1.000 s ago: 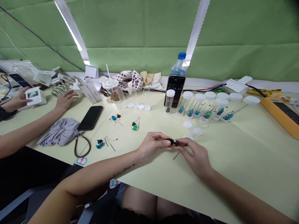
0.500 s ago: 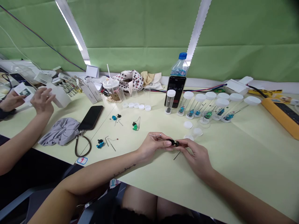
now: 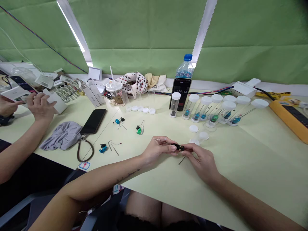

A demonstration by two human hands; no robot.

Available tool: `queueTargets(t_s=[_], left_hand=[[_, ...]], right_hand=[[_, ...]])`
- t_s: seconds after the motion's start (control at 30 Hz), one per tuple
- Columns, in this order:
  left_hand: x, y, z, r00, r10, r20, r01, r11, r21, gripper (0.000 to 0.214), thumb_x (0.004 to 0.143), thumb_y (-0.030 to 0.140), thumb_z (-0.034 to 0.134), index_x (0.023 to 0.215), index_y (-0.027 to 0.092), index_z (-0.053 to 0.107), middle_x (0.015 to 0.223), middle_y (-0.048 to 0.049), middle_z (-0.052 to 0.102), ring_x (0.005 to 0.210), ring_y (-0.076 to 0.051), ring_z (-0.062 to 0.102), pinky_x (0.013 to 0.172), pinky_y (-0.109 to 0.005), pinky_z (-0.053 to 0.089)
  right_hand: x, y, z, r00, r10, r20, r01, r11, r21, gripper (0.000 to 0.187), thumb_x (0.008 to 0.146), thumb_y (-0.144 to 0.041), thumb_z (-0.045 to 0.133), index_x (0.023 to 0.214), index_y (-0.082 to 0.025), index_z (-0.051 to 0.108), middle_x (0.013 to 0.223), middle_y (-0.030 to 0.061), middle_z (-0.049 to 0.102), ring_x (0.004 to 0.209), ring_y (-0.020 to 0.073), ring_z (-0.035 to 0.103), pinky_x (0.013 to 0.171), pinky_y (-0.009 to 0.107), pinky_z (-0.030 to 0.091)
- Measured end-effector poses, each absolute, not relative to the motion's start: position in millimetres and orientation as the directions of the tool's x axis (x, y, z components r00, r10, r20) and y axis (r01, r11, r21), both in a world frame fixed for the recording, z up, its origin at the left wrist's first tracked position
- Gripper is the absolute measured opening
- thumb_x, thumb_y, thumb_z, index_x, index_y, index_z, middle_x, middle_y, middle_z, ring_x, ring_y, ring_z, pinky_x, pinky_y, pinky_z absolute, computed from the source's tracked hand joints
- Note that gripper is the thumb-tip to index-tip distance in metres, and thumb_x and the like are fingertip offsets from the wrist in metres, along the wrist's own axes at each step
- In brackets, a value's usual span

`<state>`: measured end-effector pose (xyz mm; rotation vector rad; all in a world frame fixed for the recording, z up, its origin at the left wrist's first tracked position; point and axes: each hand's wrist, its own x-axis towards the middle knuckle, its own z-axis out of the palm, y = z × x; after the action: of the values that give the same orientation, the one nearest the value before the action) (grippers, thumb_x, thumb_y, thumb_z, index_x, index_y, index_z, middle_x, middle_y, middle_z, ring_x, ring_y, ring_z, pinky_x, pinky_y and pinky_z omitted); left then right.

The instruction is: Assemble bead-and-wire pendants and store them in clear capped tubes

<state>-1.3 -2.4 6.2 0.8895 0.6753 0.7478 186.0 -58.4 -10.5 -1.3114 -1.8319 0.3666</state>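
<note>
Above the table, my left hand (image 3: 160, 150) pinches a small black part (image 3: 177, 146) with a knob-like end. A thin metal wire (image 3: 158, 140) also sticks out of this hand toward the left. My right hand (image 3: 202, 160) is closed, with thumb and fingertips on the right end of the same black part. Below those fingertips a short metal rod (image 3: 182, 160) points down; whether it is held or lies on the table I cannot tell. White caps (image 3: 193, 129) lie behind my right hand.
Small blue (image 3: 103, 148) and green (image 3: 139, 130) parts with black knobs and bent keys lie on the left. Capped clear tubes (image 3: 194, 104) stand behind, near a phone (image 3: 180, 93) and an orange power strip (image 3: 290, 122). A co-worker's hands (image 3: 40, 106) handle white boxes.
My two hands and the black part look unmoved. At the left, the co-worker's hands and the white box they handle have shifted left. The phone's timer has advanced.
</note>
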Motion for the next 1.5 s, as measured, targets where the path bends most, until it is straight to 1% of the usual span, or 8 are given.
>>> queueTargets(t_s=[0.37,0.8,0.97,1.07,1.17,1.27,1.37,1.5], left_hand=[[-1.3,-2.3,5.9,0.561,0.801,-0.208,-0.282,0.421,0.862,0.032,0.060,0.029,0.085,0.080,0.008,0.072,0.081,-0.0113,0.072,0.074,-0.019,0.069,0.078,-0.037,0.055],[-0.8,-2.4,6.9,0.572,0.792,-0.212,-0.284,0.434,0.855,0.031,0.060,0.028,0.085,0.080,0.008,0.072,0.080,-0.0095,0.071,0.072,-0.018,0.068,0.076,-0.037,0.056],[-1.8,-2.2,7.2,0.575,0.787,-0.224,-0.271,0.441,0.856,0.031,0.061,0.028,0.085,0.081,0.009,0.072,0.079,-0.0089,0.071,0.072,-0.018,0.068,0.075,-0.036,0.056],[-2.6,-1.6,7.6,0.575,0.787,-0.224,-0.261,0.436,0.861,0.031,0.062,0.029,0.084,0.082,0.009,0.072,0.080,-0.0096,0.071,0.073,-0.019,0.068,0.074,-0.035,0.055],[-2.9,-0.6,6.6,0.566,0.792,-0.228,-0.267,0.438,0.859,0.031,0.063,0.029,0.084,0.084,0.009,0.072,0.078,-0.0090,0.071,0.075,-0.019,0.068,0.074,-0.035,0.054],[-2.6,0.0,5.6,0.556,0.798,-0.233,-0.284,0.446,0.849,0.031,0.062,0.028,0.084,0.084,0.010,0.072,0.077,-0.0084,0.071,0.075,-0.019,0.068,0.073,-0.034,0.054],[-2.0,-0.6,6.5,0.559,0.796,-0.232,-0.275,0.442,0.854,0.030,0.061,0.028,0.084,0.081,0.010,0.072,0.080,-0.0087,0.071,0.076,-0.019,0.067,0.072,-0.034,0.054],[-1.3,-1.5,9.0,0.581,0.789,-0.201,-0.266,0.418,0.869,0.031,0.060,0.029,0.084,0.080,0.009,0.072,0.079,-0.0087,0.070,0.073,-0.018,0.066,0.071,-0.034,0.055]], right_hand=[[186.6,-58.5,-10.6,-0.122,0.894,0.431,0.628,0.406,-0.664,0.018,0.094,-0.034,0.051,0.093,-0.022,0.064,0.077,0.0000,0.071,0.063,0.0135,0.064,0.058,0.024,0.049],[187.0,-58.3,-8.0,-0.136,0.904,0.406,0.637,0.393,-0.663,0.026,0.097,-0.039,0.045,0.086,-0.021,0.061,0.063,-0.0015,0.064,0.054,0.0126,0.058,0.053,0.024,0.045],[186.7,-58.6,-8.2,-0.138,0.901,0.410,0.628,0.400,-0.667,0.021,0.096,-0.035,0.047,0.090,-0.021,0.061,0.069,-0.0009,0.066,0.058,0.0125,0.060,0.054,0.023,0.046],[186.6,-59.0,-10.5,-0.137,0.899,0.416,0.609,0.408,-0.680,0.017,0.095,-0.034,0.050,0.102,-0.021,0.059,0.080,0.0008,0.069,0.065,0.0132,0.063,0.059,0.023,0.050],[185.6,-59.2,-12.2,-0.101,0.891,0.443,0.605,0.409,-0.683,0.025,0.092,-0.033,0.056,0.114,-0.022,0.055,0.084,0.0016,0.067,0.066,0.0138,0.064,0.061,0.024,0.052],[184.1,-59.0,-12.4,-0.088,0.867,0.490,0.612,0.435,-0.661,0.022,0.092,-0.030,0.056,0.113,-0.023,0.054,0.087,0.0025,0.066,0.067,0.0140,0.064,0.063,0.026,0.053],[183.6,-58.6,-12.4,-0.134,0.843,0.520,0.604,0.486,-0.632,0.014,0.093,-0.026,0.053,0.107,-0.023,0.056,0.090,0.0037,0.066,0.072,0.0150,0.064,0.066,0.027,0.053],[184.6,-58.9,-12.0,-0.168,0.825,0.539,0.594,0.521,-0.613,0.012,0.093,-0.024,0.053,0.104,-0.023,0.058,0.087,0.0033,0.068,0.071,0.0151,0.065,0.064,0.027,0.052]])
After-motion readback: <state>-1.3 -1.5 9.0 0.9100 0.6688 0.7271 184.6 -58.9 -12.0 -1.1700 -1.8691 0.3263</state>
